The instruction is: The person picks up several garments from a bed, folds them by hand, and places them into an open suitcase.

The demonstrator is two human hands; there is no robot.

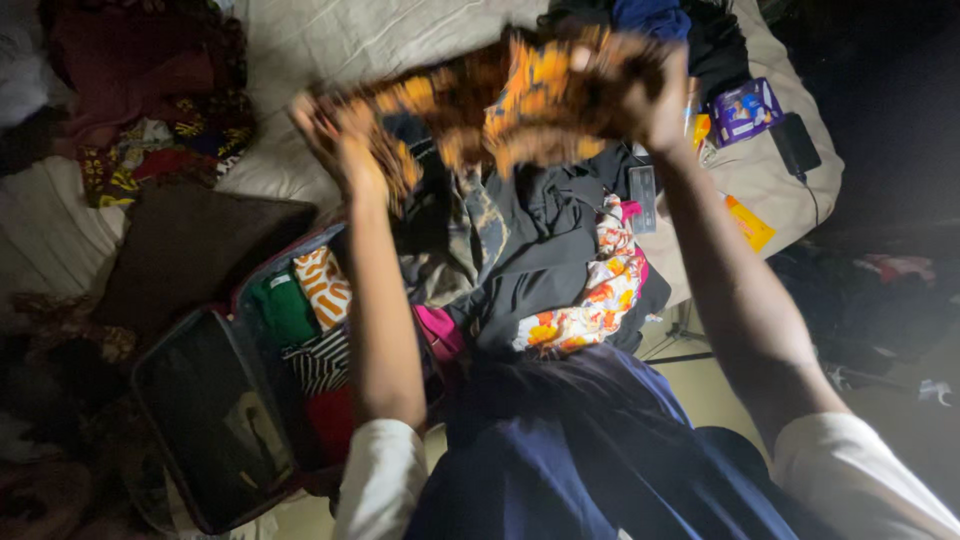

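At the far left an open suitcase (pixel 215 420) lies on the floor against the bed (pixel 330 40), its near half packed with rolled clothes in green, orange-and-white and black-and-white stripes. Above it the left hand (pixel 335 135) is raised, its grip closed on one edge of an orange-and-brown patterned cloth (pixel 500 95), blurred in the frame. The cloth hangs stretched in the air over the bed and a heap of grey and floral garments (pixel 560 260). The right hand (pixel 650 90) clutches the opposite edge, fingers curled into the fabric. The cloth looks light, soft and limp, likely to sag wherever unsupported, so edges or corners seem the sensible places to hold. Further right lie a small purple box (pixel 745 110) and a dark phone (pixel 795 145).
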